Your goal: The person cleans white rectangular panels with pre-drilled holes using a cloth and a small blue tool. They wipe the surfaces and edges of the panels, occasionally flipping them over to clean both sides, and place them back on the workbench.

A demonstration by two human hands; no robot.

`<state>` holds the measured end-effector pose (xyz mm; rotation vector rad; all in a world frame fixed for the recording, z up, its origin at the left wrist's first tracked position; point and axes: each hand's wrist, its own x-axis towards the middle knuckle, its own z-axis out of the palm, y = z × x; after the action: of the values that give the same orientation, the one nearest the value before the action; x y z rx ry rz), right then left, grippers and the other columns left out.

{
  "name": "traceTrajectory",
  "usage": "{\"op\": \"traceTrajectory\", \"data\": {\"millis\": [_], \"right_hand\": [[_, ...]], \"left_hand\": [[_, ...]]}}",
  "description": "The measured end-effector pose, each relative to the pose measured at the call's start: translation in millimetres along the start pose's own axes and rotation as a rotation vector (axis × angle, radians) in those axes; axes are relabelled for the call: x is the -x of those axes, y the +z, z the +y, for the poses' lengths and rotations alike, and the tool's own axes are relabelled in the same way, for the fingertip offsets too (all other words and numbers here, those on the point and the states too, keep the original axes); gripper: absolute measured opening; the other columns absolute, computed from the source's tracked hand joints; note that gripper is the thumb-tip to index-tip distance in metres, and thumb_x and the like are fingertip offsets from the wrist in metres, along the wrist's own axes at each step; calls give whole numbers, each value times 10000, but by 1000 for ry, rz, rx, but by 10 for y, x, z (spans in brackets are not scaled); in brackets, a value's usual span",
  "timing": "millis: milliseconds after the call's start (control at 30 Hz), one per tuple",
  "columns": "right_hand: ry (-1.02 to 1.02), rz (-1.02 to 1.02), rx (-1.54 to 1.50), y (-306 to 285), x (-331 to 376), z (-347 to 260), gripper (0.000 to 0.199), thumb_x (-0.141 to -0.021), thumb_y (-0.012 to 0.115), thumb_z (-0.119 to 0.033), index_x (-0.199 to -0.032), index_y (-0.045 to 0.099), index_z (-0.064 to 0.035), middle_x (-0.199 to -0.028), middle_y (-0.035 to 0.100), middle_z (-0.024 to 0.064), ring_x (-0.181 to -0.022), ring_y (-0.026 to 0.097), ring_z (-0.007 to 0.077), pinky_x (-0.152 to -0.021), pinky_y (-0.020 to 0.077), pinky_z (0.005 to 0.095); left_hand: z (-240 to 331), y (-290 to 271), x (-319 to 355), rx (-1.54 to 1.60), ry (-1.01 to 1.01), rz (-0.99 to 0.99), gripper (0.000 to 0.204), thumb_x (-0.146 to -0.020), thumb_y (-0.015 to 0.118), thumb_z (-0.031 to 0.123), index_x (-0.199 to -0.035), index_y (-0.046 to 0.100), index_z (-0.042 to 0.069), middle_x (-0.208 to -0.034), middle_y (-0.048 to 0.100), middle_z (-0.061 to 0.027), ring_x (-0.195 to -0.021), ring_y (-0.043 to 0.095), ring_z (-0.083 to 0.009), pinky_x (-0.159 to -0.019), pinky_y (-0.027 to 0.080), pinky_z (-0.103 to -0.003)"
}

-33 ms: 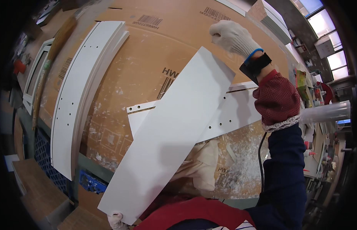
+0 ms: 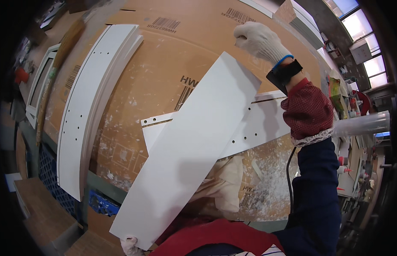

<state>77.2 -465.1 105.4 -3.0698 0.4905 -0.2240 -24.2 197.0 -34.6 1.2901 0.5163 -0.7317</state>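
A long plain white board slants from my body up to the far right. My left hand, in a white knit glove, is closed on the board's near end at the lower edge. My right hand, gloved too, is held in a fist past the board's far end, apart from it; whatever it may hold is hidden. Beneath the slanted board lies another white board with drilled holes and a groove along its edge. A cream cloth is bunched on the near side of that lower board.
To the left, a stack of white drilled boards rests on cardboard flecked with white bits. Beyond it lies a brush with a long wooden handle. More boards are stacked far right. A black cable runs beside my right arm.
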Motion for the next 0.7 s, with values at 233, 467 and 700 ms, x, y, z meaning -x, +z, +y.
{"op": "traceTrajectory", "data": {"millis": [233, 467, 700], "right_hand": [[186, 69, -279, -218, 460, 129, 269, -797, 602, -276, -923, 688, -54, -797, 664, 80, -732, 613, 214, -674, 484, 335], [300, 13, -484, -138, 1111, 201, 294, -819, 609, -257, -947, 686, -5, -837, 684, 96, -726, 611, 183, -695, 488, 300], [335, 147, -185, 34, 1178, 342, 276, -818, 613, -241, -955, 668, -7, -803, 652, 139, -750, 620, 238, -728, 484, 335]], "left_hand": [[29, 73, -73, 17, 68, -51, 674, -769, 722, 172, -1311, 388, -50, -1158, 576, -202, -987, 635, -329, -813, 563, -461], [23, 145, -115, 76, 184, -112, 642, -769, 718, 170, -1266, 400, -82, -1079, 610, -191, -931, 663, -306, -796, 585, -441], [-59, 90, -133, 71, 255, -124, 611, -774, 686, 151, -1273, 404, -60, -1080, 606, -188, -954, 657, -310, -793, 583, -445]]}}
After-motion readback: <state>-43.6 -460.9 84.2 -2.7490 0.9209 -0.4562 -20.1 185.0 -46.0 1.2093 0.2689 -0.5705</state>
